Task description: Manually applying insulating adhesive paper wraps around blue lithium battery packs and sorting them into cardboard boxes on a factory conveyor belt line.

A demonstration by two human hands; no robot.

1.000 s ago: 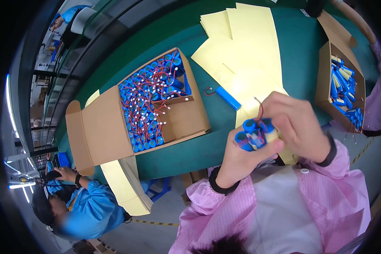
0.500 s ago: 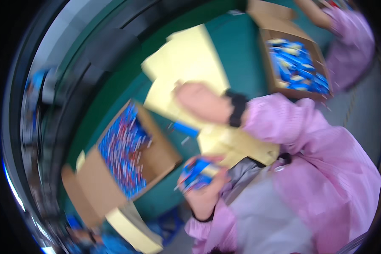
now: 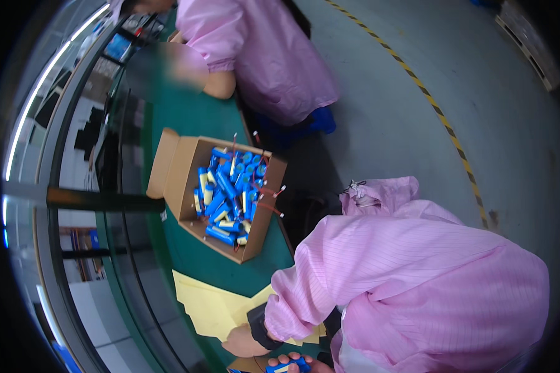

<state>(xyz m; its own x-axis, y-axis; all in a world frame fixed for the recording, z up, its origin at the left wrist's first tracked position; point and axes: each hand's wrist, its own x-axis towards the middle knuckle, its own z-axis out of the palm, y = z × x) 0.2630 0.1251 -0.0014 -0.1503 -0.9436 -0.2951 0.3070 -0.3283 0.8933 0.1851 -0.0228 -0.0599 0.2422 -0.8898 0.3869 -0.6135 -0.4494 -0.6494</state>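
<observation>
At the lower edge, my left hand [image 3: 314, 365] is wrapped round a blue cylindrical battery [image 3: 300, 363] with a pale yellow strip; part of the hand is cut off by the frame. My right hand [image 3: 242, 342], with a black band at its wrist, lies over yellow sheets [image 3: 202, 306] spread on the green table. Its fingertips are turned away, so whether they grip a sheet is hidden. Beside both hands, the corner of a cardboard box [image 3: 241, 362] just shows.
Farther up the green table [image 3: 186, 242] stands an open cardboard box [image 3: 255, 248] full of blue batteries [image 3: 227, 186], with wires and white connectors hanging over its rim. A co-worker in pink [image 3: 274, 68] sits beyond it. Yellow-black tape [image 3: 438, 109] marks the floor at right.
My view has swung to the right, so the hands and sheets now appear lower and the near box has almost left the picture. The left hand still holds blue batteries.
</observation>
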